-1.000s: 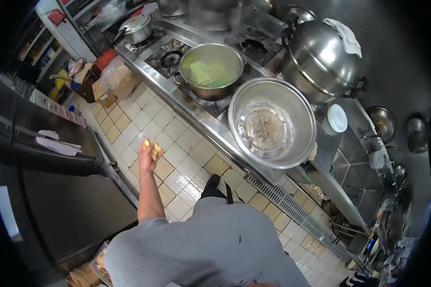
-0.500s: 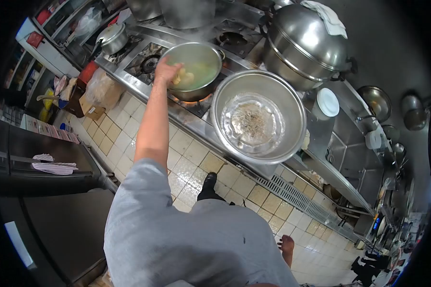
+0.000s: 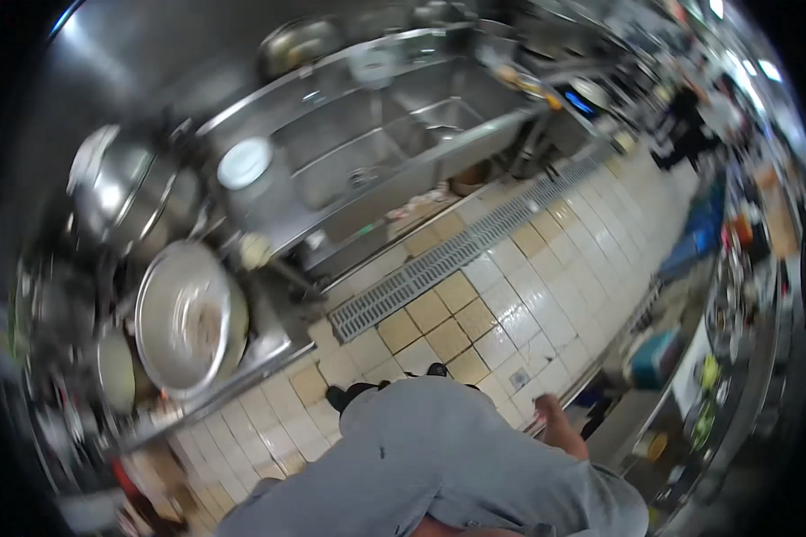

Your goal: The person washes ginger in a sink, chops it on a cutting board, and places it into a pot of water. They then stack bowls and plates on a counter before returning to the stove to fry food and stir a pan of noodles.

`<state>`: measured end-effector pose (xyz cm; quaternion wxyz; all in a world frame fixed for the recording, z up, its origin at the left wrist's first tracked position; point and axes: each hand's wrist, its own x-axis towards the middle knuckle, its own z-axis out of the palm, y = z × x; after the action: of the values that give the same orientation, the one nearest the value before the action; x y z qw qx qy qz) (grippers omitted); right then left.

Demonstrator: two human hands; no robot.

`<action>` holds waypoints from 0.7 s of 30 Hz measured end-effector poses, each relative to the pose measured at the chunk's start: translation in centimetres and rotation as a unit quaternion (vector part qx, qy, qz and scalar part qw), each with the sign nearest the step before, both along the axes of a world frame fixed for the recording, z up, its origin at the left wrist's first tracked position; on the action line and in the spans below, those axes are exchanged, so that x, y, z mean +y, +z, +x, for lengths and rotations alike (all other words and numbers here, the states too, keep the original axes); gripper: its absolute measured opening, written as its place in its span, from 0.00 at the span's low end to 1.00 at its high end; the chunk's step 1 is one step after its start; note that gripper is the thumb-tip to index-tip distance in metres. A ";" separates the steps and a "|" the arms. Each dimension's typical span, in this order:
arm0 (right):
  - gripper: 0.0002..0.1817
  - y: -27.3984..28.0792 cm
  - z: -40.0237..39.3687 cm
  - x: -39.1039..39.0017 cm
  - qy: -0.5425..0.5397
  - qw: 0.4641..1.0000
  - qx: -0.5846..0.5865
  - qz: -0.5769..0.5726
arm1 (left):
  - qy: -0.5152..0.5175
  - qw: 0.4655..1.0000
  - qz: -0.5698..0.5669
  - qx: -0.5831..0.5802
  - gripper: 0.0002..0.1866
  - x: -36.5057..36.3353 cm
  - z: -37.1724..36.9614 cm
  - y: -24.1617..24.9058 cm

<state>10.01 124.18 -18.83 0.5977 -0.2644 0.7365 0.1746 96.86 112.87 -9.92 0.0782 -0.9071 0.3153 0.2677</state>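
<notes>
The right hand (image 3: pixel 553 421) hangs low beside the person's grey shirt (image 3: pixel 439 456), and it holds nothing; the picture is too blurred to tell whether its fingers are spread or curled. The left hand is out of view. Just past the right hand, on its outer side, lies the edge of a counter (image 3: pixel 636 403) with a teal tub (image 3: pixel 655 356) standing on it. Ahead of the hand the tiled floor (image 3: pixel 528 304) runs to a long drain grate (image 3: pixel 457 255), and beyond that stands a steel sink (image 3: pixel 394 134). Well away, across the person's body, the big steel bowl (image 3: pixel 188 318) sits on the stove counter with brownish dregs at its bottom; the pot (image 3: pixel 116 371) next to it is smeared by motion, so its contents cannot be made out. Judging by the free hand and the body angled away from the stove, nothing is being carried or added at this moment, and the bowl looks unattended
</notes>
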 end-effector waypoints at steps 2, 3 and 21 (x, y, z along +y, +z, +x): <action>0.11 3.4 -1.4 -4.7 0.444 0.883 0.079 -0.125 | -0.123 0.982 0.084 0.117 0.21 -3.0 -7.7 -1.2; 0.11 4.6 -1.8 -7.9 0.334 0.900 0.153 -0.234 | -0.171 0.966 0.103 0.165 0.21 -6.3 -11.4 -1.8; 0.18 -2.2 -35.8 -28.6 0.014 0.841 0.333 -0.426 | -0.192 0.798 -0.059 0.568 0.10 -66.9 -77.9 12.3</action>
<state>-25.82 95.57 -21.03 0.1423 -0.4295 0.8890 -0.0702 18.98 45.92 2.39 -0.1191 -0.5164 0.4861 0.6949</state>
